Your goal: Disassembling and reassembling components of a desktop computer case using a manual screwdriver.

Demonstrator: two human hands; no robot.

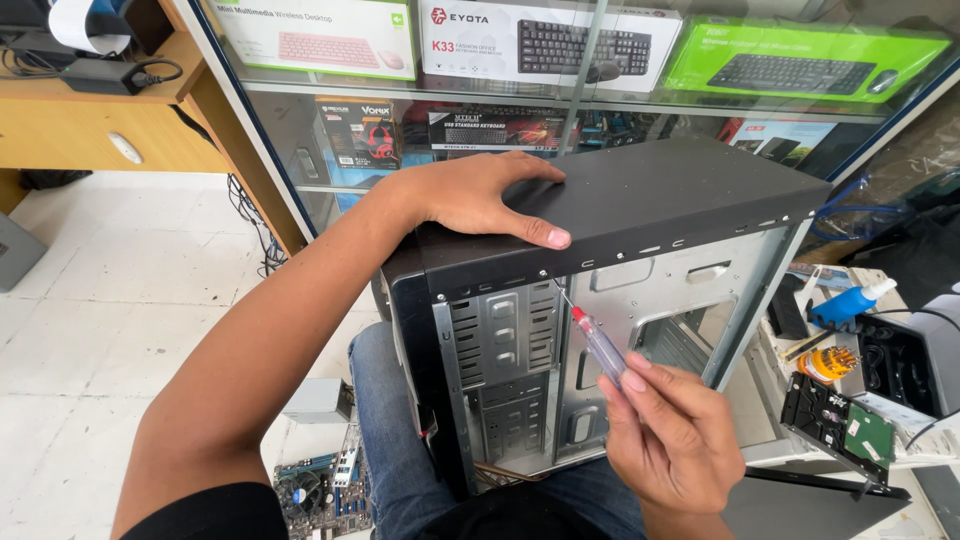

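Left hand (480, 200) flat, fingers spread, pressing top of black steel computer case (620, 210); judged heavy, rigid. Right hand (670, 440), 5 o'clock, fingers pinching clear-handled slim screwdriver (598, 345); light, grip handle.

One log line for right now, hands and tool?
left hand: flat on computer case top | right hand: holds screwdriver, tip near top edge

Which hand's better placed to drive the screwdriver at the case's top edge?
Right. The right hand already grips the screwdriver, tip up near the computer case top rail. The left hand lies flat on the case top, likely steadying it.
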